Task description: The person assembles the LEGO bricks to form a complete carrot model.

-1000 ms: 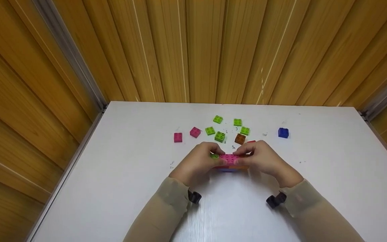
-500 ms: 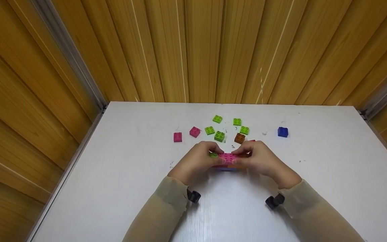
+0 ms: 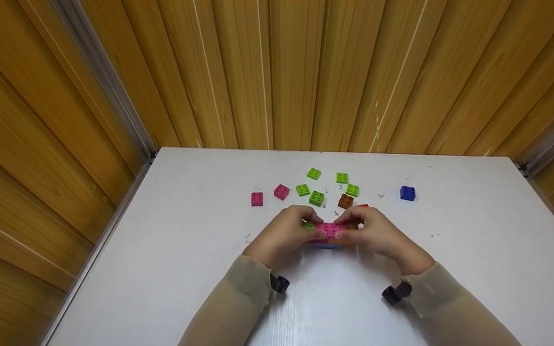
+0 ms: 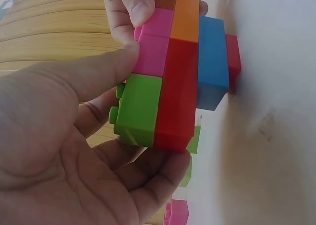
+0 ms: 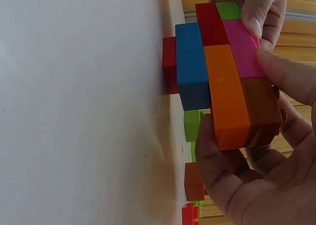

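Both hands hold one stack of toy building bricks point(image 3: 330, 229) above the middle of the white table. My left hand point(image 3: 286, 231) grips its left end, thumb pressed on a pink brick point(image 4: 152, 54), fingers around the green brick point(image 4: 139, 109) and the long red brick point(image 4: 177, 89). At the right end, my right hand point(image 3: 378, 233) has its thumb on the other pink brick point(image 5: 248, 59) and fingers about the brown brick point(image 5: 261, 106) and the orange brick point(image 5: 227, 96). Under that layer sit a blue brick point(image 4: 212, 62) and a smaller red brick point(image 4: 233, 62) at the bottom.
Beyond the hands lie several loose green bricks point(image 3: 317, 198), two pink bricks point(image 3: 257, 199), a brown brick point(image 3: 346, 201) and a partly hidden red brick point(image 3: 363, 205). A dark blue brick point(image 3: 407, 193) lies farther right. Wood-look panels point(image 3: 291, 72) stand behind the table point(image 3: 171, 216).
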Demonstrator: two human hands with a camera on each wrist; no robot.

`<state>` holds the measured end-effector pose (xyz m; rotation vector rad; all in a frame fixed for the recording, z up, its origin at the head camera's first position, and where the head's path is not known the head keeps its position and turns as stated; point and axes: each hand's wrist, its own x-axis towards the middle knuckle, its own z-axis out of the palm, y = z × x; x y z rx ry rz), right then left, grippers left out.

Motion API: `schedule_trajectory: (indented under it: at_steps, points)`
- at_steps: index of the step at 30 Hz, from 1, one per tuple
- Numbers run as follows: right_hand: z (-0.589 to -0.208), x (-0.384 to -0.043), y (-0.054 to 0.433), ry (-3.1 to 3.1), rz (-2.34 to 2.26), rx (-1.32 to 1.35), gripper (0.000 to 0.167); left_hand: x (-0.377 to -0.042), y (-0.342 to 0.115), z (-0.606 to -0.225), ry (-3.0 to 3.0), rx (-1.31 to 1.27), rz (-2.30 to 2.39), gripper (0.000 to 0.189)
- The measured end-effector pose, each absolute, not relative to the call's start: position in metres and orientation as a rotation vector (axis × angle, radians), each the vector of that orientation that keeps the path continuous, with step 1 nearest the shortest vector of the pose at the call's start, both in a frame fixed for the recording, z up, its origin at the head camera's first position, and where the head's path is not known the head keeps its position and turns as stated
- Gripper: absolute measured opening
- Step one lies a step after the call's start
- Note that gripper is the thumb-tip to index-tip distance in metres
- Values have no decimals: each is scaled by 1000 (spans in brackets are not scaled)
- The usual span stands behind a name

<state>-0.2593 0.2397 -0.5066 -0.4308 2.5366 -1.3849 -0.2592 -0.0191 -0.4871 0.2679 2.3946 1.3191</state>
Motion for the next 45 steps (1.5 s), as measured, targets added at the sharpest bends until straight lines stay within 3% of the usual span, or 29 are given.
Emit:
schedule_trajectory:
  at_steps: [13,24,38,45]
  points:
    - [-510,-253,235,2514,-1469,-409,30,-258,-21,-489,2443,291,1282,13]
    - [-513,-235,256,2275,-1710,-144,52,-254,-13,-488,2417,245,1289,14]
    - [-519,-238,257,2165,-1827,-29,46,-266,-26,-504,2387,395,1319,19]
    - [-516,-238,255,2160,-1812,10,48,-282,-46,-517,2443,299,1384,41]
